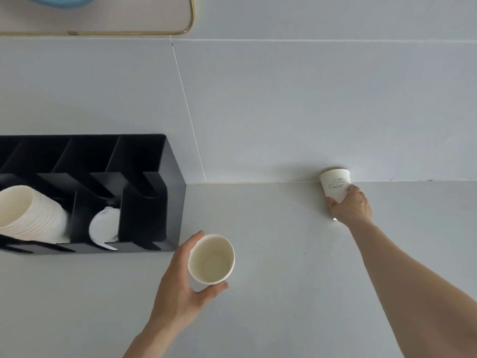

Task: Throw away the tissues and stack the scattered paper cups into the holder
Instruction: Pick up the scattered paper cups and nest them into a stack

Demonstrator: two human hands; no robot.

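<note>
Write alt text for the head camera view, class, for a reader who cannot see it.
A person's left hand holds an empty paper cup while the right hand grips a printed cup by the wall. At left, a black holder contains stacked cups.

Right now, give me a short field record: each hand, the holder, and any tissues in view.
left hand: holds an empty paper cup, mouth up, near the holder
right hand: grips a printed paper cup standing by the wall
holder: black, divided; stack of cups lying in a left compartment, white lids in the next
tissues: none visible
</note>
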